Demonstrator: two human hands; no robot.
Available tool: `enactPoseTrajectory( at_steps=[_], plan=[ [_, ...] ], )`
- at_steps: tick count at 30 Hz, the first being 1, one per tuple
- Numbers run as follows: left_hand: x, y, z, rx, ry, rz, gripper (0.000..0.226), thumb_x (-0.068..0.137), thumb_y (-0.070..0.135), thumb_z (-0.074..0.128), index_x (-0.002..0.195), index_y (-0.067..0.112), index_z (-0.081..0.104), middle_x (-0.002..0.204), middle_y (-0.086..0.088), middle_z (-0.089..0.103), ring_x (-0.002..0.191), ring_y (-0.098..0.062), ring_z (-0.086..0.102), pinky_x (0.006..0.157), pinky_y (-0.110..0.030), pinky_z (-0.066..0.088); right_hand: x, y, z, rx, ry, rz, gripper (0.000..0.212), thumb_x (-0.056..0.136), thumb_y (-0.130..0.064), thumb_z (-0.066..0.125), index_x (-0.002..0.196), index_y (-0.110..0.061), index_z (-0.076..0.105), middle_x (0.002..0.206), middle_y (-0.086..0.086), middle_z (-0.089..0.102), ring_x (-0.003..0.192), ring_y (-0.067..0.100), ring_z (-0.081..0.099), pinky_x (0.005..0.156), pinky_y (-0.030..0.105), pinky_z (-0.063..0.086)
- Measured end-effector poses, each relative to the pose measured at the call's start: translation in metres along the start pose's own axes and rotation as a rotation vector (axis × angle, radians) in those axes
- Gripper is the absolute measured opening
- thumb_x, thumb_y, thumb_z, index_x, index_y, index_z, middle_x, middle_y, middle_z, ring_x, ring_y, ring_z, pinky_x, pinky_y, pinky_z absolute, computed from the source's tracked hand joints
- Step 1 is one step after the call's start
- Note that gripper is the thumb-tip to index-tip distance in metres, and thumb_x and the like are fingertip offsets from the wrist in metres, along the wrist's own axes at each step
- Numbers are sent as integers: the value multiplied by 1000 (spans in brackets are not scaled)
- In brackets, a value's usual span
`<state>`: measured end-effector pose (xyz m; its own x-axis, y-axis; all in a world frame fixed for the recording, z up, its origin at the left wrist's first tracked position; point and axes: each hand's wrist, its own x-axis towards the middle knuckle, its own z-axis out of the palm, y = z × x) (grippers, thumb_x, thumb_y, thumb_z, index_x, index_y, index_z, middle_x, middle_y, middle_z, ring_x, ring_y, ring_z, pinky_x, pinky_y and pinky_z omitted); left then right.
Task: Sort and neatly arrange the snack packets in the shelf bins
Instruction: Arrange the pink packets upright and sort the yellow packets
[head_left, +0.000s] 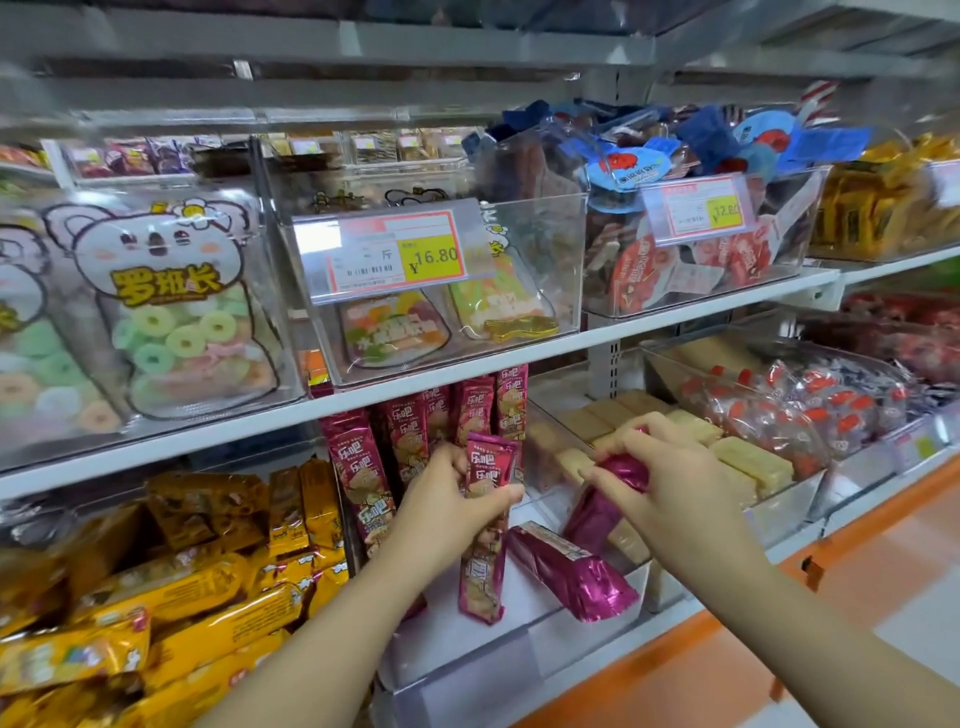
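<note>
You're on the lower shelf, at the clear bin (467, 654) at six o'clock. Your left hand (447, 512) has thumb and fingers wrapped round an upright magenta packet (482, 582), its foot down on the bin floor. Your right hand (660, 483) pinches the top end of a second magenta packet (597, 512), which tilts, its lower end inside the bin. Between them a third magenta packet (569, 571) lies flat, angled toward five o'clock. Behind your left hand, at eleven o'clock of it, a row of the same packets (410, 436) stands upright against the bin's back.

At eight o'clock, yellow packets (208, 613) are heaped loosely in the neighbouring bin. At three o'clock, pale wafer packs (753, 460) lie in rows just beyond your right hand, with red-and-white wrapped snacks (789, 410) piled in the next bin over.

On the shelf above: koala-printed gummy bags (171, 312) at ten o'clock, a half-filled bin with a 16.80 price label (400, 260) at twelve, and blue and red packets (701, 156) heaped at two.
</note>
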<state>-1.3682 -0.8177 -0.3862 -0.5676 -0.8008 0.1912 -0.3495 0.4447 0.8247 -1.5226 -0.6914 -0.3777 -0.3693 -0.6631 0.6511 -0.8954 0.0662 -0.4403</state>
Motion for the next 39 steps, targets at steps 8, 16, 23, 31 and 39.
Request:
enactPoseTrajectory(
  at_steps=[8,16,23,31,39],
  plan=[
    [28,-9,2,-50,-138,-101,15,90,12,62,99,17,51,81,5,65,57,-6,67,50,-16,49,11,4,14,159,-257,97,58,78,-8,70,127,-30,47,99,-10,55,75,-1,50,67,7,38],
    [39,-15,4,46,-154,-75,22,89,14,63,109,22,57,88,15,59,76,-5,58,68,-16,45,22,4,32,201,-204,187,70,86,-19,67,142,-29,27,73,-14,51,57,1,51,50,8,37],
    [52,-10,15,70,-140,-98,38,92,23,59,128,24,47,110,3,60,97,-15,56,80,-23,41,32,10,43,226,-111,259,81,78,-28,75,143,-20,27,94,-4,56,74,12,58,59,14,37],
    [71,-12,31,92,-227,-116,44,96,27,51,138,23,36,133,-1,54,119,-20,52,103,-37,41,53,27,51,286,-101,326,48,70,-35,80,104,-22,48,86,-6,65,72,11,60,56,12,39],
    [78,-16,34,168,-249,-154,50,99,33,44,144,26,25,142,-2,44,123,-21,47,98,-27,39,62,35,50,443,-186,353,38,77,-20,76,109,-14,56,90,-4,70,74,12,68,74,31,56]
  ],
)
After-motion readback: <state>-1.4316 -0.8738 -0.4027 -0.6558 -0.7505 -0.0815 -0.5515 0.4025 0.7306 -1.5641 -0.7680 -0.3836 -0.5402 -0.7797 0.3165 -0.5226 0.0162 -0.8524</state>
